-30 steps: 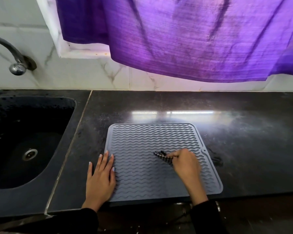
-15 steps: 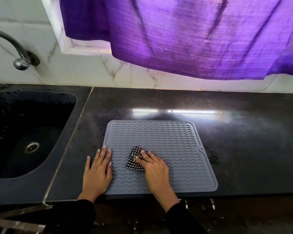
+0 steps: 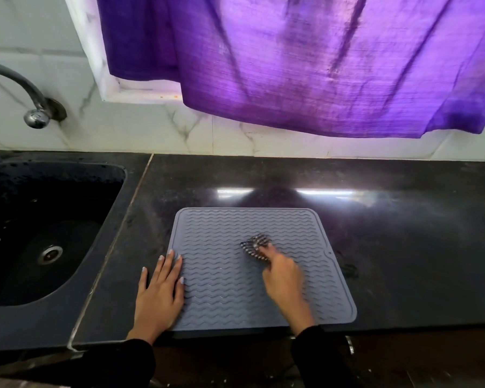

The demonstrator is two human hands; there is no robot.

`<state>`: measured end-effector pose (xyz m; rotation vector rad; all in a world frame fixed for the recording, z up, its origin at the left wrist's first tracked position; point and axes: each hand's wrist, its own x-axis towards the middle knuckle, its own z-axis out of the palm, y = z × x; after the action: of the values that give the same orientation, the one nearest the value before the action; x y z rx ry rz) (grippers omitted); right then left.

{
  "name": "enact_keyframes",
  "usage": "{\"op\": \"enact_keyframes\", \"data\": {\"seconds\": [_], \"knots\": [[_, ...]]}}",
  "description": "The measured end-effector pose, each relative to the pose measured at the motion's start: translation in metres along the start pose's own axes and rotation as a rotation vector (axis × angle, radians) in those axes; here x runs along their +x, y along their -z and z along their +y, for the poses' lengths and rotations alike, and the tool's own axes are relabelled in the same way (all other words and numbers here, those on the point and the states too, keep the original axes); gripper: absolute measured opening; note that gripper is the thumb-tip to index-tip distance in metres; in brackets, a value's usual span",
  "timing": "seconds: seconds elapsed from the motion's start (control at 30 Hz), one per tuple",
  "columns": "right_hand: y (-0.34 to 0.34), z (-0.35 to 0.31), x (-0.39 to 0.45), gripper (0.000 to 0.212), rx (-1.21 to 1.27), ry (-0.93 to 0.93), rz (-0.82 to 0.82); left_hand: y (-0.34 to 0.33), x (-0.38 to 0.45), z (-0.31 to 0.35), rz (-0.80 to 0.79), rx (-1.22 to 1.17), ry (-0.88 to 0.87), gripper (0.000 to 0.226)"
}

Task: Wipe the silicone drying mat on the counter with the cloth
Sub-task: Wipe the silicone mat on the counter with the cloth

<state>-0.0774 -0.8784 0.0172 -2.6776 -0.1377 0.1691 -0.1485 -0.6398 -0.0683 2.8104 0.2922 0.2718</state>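
Currently right hand [image 3: 282, 275] is motion-blurred, holding the checked cloth [image 3: 254, 248] mid-mat [image 3: 263, 298] on the counter [image 3: 403, 219]; cloth has moved right since half a second ago. Left hand [image 3: 158, 296] stays flat on the mat's left edge.

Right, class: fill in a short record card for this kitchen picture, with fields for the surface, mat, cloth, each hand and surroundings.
surface: dark counter
mat: grey silicone drying mat, lying flat
cloth: checked cloth, bunched on the mat
left hand: flat, fingers straight, on the mat's left edge
right hand: on the cloth, blurred
surroundings: sink left, purple curtain above
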Motion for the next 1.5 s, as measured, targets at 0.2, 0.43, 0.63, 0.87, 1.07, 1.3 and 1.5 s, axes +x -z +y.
{"op": "enact_keyframes", "data": {"seconds": [0.2, 0.43, 0.63, 0.87, 1.07, 1.3, 1.5], "knots": [[-0.023, -0.012, -0.009, 0.048, -0.336, 0.083, 0.008, -0.002, 0.001, 0.002, 0.007, 0.013, 0.012, 0.063], [-0.005, -0.012, -0.012, 0.034, -0.346, 0.092, -0.043, -0.001, 0.002, 0.003, -0.001, 0.025, 0.03, 0.065], [0.046, 0.023, 0.027, 0.034, 0.648, -0.296, 0.064, 0.004, 0.004, 0.006, 0.001, 0.036, 0.015, 0.07], [-0.016, 0.033, 0.023, 0.055, -0.287, 0.09, 0.08, 0.001, 0.017, 0.015, 0.011, 0.067, -0.022, 0.067], [0.002, 0.061, 0.027, 0.057, -0.352, 0.305, 0.076, 0.0, 0.017, 0.014, -0.025, 0.063, 0.011, 0.075], [0.064, 0.056, 0.062, 0.033, -0.062, -0.287, 0.104, 0.007, 0.027, 0.018, 0.091, 0.087, -0.006, 0.065], [0.05, 0.04, 0.067, 0.047, 0.007, -0.226, 0.181, 0.011, 0.063, 0.019, 0.107, 0.065, -0.037, 0.059]]}}
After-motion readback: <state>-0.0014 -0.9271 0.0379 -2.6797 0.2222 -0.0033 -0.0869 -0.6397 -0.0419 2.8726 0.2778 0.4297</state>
